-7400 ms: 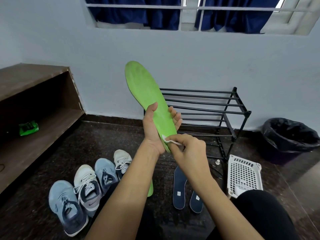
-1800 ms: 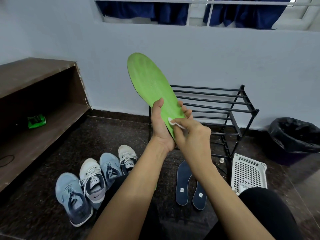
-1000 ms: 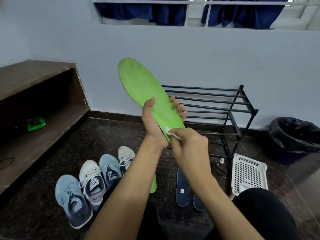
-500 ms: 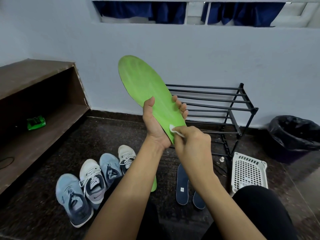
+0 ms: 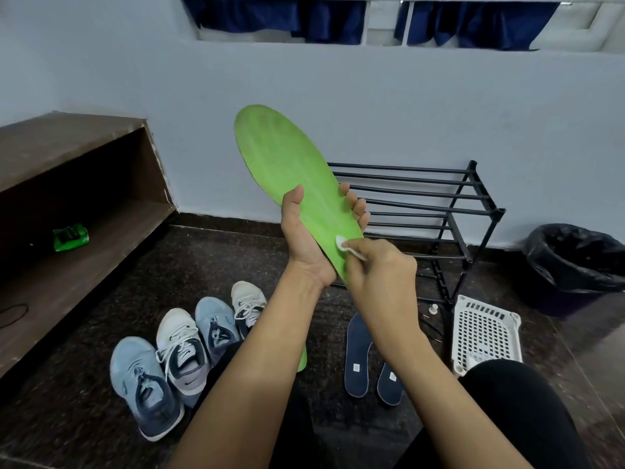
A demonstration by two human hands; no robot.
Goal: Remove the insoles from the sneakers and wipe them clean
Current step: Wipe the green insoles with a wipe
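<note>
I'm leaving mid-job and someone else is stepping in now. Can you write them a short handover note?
Left hand: grips the green insole near its heel, toe end up.
Right hand: pinches a small white wipe against the insole's lower part.
On the floor: two dark blue insoles lying flat on the right, a second green insole mostly hidden behind the left forearm, and four sneakers in a row on the left.
Done: four insoles appear to be out.
Left: finish wiping the held one. I cannot tell whether the others are clean.
</note>
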